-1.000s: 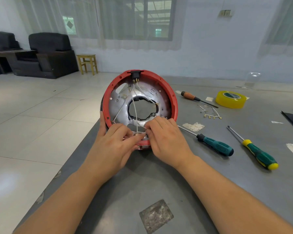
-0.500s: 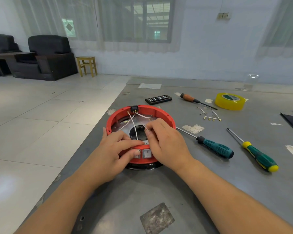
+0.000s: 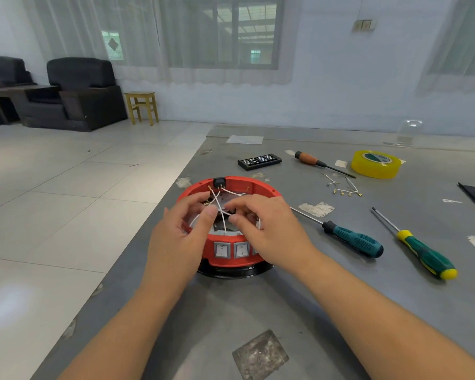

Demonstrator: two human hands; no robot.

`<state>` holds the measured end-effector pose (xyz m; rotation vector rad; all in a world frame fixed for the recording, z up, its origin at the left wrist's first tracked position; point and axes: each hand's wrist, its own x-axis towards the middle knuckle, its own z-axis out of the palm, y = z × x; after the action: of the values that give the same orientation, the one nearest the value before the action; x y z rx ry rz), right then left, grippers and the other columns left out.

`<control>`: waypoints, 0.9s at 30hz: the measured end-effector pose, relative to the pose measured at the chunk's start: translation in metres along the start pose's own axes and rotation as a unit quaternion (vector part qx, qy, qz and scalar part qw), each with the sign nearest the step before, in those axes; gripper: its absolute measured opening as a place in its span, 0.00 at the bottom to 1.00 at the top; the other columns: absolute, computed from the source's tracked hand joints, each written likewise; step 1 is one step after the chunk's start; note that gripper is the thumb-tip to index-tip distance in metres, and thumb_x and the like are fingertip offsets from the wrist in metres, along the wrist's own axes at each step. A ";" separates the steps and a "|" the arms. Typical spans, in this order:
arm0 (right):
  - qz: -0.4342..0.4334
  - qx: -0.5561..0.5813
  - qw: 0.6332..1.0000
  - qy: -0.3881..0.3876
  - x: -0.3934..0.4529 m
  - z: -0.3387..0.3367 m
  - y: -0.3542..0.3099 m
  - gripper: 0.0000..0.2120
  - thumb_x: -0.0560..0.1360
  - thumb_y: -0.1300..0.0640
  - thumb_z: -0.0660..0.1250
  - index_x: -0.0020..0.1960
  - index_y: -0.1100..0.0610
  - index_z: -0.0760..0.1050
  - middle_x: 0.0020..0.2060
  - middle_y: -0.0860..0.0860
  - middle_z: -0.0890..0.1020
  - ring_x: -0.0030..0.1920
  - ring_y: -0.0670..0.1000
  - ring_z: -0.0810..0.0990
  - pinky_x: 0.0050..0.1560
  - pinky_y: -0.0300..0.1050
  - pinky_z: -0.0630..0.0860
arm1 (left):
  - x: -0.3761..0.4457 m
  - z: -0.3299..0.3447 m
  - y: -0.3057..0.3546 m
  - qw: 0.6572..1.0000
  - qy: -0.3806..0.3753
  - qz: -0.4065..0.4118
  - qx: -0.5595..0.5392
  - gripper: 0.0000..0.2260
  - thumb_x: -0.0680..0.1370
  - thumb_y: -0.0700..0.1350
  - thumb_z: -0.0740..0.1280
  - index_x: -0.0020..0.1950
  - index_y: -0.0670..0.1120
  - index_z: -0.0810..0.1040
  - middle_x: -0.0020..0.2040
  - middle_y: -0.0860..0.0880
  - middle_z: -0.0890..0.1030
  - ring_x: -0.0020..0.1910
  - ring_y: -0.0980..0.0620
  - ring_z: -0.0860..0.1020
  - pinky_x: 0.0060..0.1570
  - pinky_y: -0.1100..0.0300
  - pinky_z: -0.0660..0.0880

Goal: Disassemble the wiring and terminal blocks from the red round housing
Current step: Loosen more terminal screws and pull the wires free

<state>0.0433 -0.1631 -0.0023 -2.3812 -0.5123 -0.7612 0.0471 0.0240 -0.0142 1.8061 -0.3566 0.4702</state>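
The red round housing (image 3: pixel 231 259) lies flat on the grey table (image 3: pixel 258 311), open side up, on a black base, with white rocker switches on its near wall. A black terminal block (image 3: pixel 219 182) sits at its far rim, and white wires (image 3: pixel 222 212) run from it across the opening. My left hand (image 3: pixel 176 237) hovers over the housing's left side, thumb and fingers curled toward the wires. My right hand (image 3: pixel 266 229) is over the right side, its fingertips pinching the wires where they cross. Whether the left hand's fingers actually hold a wire is unclear.
Right of the housing lie a teal-handled screwdriver (image 3: pixel 351 238) and a green-and-yellow one (image 3: pixel 425 255). Further back are a wooden-handled screwdriver (image 3: pixel 313 161), a yellow tape roll (image 3: pixel 374 163), loose removed wires (image 3: pixel 343 187) and a black bit case (image 3: pixel 259 161). The table's left edge runs close by the housing.
The housing went from standing upright on its rim to lying flat on the table. Both hands rose from its near wall to the wires over the opening.
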 end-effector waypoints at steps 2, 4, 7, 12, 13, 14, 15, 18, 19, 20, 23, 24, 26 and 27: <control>0.011 0.031 0.999 -0.016 0.000 0.001 0.000 0.08 0.78 0.52 0.70 0.58 0.46 0.78 0.38 0.40 0.80 0.40 0.45 0.80 0.55 0.47 0.74 | -0.001 0.005 0.003 0.999 0.026 -0.019 -0.012 0.04 0.83 0.54 0.70 0.52 0.62 0.84 0.47 0.68 0.84 0.49 0.66 0.82 0.55 0.53 0.82; 0.016 0.053 0.998 -0.019 -0.001 0.001 0.001 0.10 0.77 0.52 0.72 0.58 0.46 0.78 0.38 0.41 0.81 0.40 0.46 0.80 0.52 0.43 0.76 | -0.001 0.006 0.002 0.998 0.039 -0.035 -0.017 0.07 0.83 0.52 0.69 0.47 0.59 0.85 0.44 0.64 0.85 0.45 0.60 0.83 0.49 0.52 0.84; 0.021 0.092 0.996 -0.006 -0.001 -0.002 0.003 0.12 0.75 0.51 0.75 0.57 0.48 0.78 0.39 0.42 0.82 0.40 0.46 0.81 0.44 0.39 0.77 | 0.001 0.006 0.001 0.996 0.052 -0.058 -0.040 0.10 0.83 0.52 0.69 0.44 0.57 0.85 0.42 0.60 0.87 0.45 0.58 0.85 0.48 0.52 0.83; 0.008 0.070 0.997 0.012 -0.001 -0.001 0.005 0.05 0.75 0.51 0.74 0.50 0.46 0.80 0.40 0.40 0.82 0.43 0.44 0.80 0.44 0.39 0.78 | 0.002 0.004 -0.001 0.995 0.062 -0.066 -0.052 0.10 0.84 0.53 0.67 0.45 0.57 0.85 0.42 0.62 0.87 0.47 0.66 0.83 0.46 0.63 0.76; 0.008 0.062 0.998 0.013 -0.002 -0.001 0.005 0.04 0.75 0.50 0.73 0.50 0.44 0.80 0.41 0.39 0.81 0.44 0.44 0.80 0.45 0.38 0.77 | 0.002 0.004 -0.002 0.995 0.055 -0.065 -0.050 0.10 0.84 0.52 0.67 0.45 0.58 0.85 0.43 0.62 0.87 0.47 0.66 0.83 0.47 0.63 0.76; 0.009 0.056 0.998 0.012 -0.001 -0.002 0.006 0.04 0.76 0.50 0.72 0.50 0.44 0.80 0.41 0.39 0.81 0.45 0.43 0.80 0.45 0.37 0.77 | 0.002 0.004 -0.003 0.995 0.049 -0.064 -0.051 0.10 0.84 0.52 0.66 0.45 0.58 0.85 0.43 0.63 0.87 0.48 0.66 0.83 0.48 0.62 0.77; 0.009 0.050 0.999 0.009 -0.001 -0.002 0.006 0.04 0.76 0.49 0.71 0.51 0.43 0.80 0.42 0.38 0.81 0.45 0.42 0.80 0.45 0.35 0.76 | 0.003 0.003 -0.004 0.996 0.041 -0.063 -0.054 0.11 0.84 0.51 0.66 0.45 0.58 0.85 0.43 0.62 0.87 0.48 0.65 0.83 0.48 0.62 0.78; 0.000 0.006 1.000 -0.012 0.000 -0.006 0.009 0.04 0.77 0.49 0.70 0.52 0.44 0.81 0.42 0.36 0.81 0.46 0.40 0.79 0.49 0.36 0.74 | 0.002 0.005 -0.005 0.995 0.024 -0.064 -0.068 0.11 0.84 0.51 0.67 0.45 0.58 0.85 0.45 0.61 0.87 0.47 0.63 0.84 0.44 0.66 0.81; -0.008 -0.013 1.000 -0.019 0.000 -0.007 0.010 0.04 0.77 0.49 0.71 0.51 0.44 0.82 0.42 0.37 0.81 0.45 0.40 0.78 0.51 0.38 0.73 | 0.002 0.006 -0.004 0.996 0.024 -0.064 -0.063 0.11 0.84 0.51 0.67 0.45 0.58 0.85 0.45 0.62 0.87 0.47 0.63 0.84 0.44 0.67 0.81; -0.014 -0.026 0.999 -0.022 0.000 -0.008 0.010 0.03 0.77 0.49 0.71 0.51 0.44 0.82 0.43 0.37 0.82 0.46 0.40 0.78 0.52 0.39 0.73 | 0.001 0.006 -0.003 0.996 0.027 -0.062 -0.054 0.10 0.84 0.52 0.67 0.46 0.58 0.85 0.46 0.62 0.87 0.48 0.63 0.84 0.43 0.68 0.80; -0.017 -0.034 0.999 -0.021 0.001 -0.012 0.010 0.02 0.77 0.50 0.71 0.49 0.46 0.83 0.43 0.39 0.83 0.47 0.41 0.79 0.53 0.41 0.71 | -0.002 0.010 0.000 0.995 0.019 -0.076 -0.058 0.09 0.82 0.58 0.66 0.56 0.60 0.84 0.52 0.60 0.86 0.53 0.58 0.84 0.46 0.64 0.83; -0.015 -0.034 0.999 -0.020 0.001 -0.014 0.011 0.03 0.77 0.50 0.71 0.49 0.47 0.83 0.44 0.39 0.84 0.47 0.40 0.79 0.53 0.41 0.71 | -0.003 0.012 0.002 0.994 0.002 -0.088 -0.058 0.12 0.82 0.59 0.66 0.63 0.61 0.82 0.56 0.59 0.86 0.58 0.55 0.84 0.52 0.57 0.84; -0.002 -0.029 1.000 -0.007 0.002 -0.019 0.016 0.04 0.77 0.50 0.71 0.50 0.47 0.83 0.44 0.39 0.84 0.45 0.39 0.79 0.52 0.41 0.73 | -0.007 0.015 0.004 0.996 -0.026 -0.084 -0.015 0.18 0.84 0.59 0.65 0.74 0.62 0.74 0.61 0.60 0.82 0.68 0.51 0.78 0.65 0.46 0.79; 0.013 -0.021 1.000 0.012 0.002 -0.024 0.019 0.04 0.77 0.49 0.71 0.49 0.47 0.84 0.43 0.38 0.84 0.44 0.39 0.79 0.50 0.40 0.74 | -0.007 0.016 0.006 0.997 -0.036 -0.060 0.035 0.18 0.85 0.60 0.63 0.75 0.61 0.73 0.60 0.63 0.81 0.71 0.51 0.75 0.71 0.43 0.73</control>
<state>0.0451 -0.1919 0.0069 -2.4094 -0.4575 -0.7959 0.0401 0.0070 -0.0168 1.9035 -0.2816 0.3375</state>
